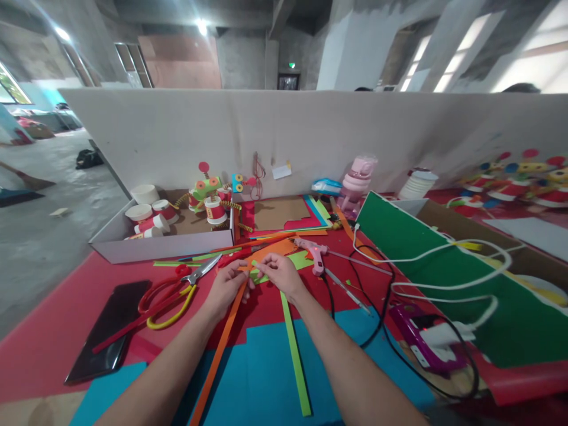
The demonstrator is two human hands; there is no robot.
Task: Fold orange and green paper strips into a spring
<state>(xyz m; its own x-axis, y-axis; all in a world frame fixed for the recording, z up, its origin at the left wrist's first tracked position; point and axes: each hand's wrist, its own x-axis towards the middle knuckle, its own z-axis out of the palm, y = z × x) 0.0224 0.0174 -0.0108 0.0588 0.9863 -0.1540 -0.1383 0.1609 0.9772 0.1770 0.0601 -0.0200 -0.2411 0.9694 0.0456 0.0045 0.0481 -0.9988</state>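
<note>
An orange strip slants from the left hand back toward the wearer, veering left; a green strip runs nearly straight back from beneath the right hand, veering slightly right. Both lie left of the pink glue gun. The hands, close together beside it, pinch the strips' far ends. Scissors lie farther left of it, blades toward it.

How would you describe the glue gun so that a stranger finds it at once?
On the red table, find the right hand. The glue gun lies just to its right. Unlike the black cable beside it, it is pink and gun-shaped.
</note>
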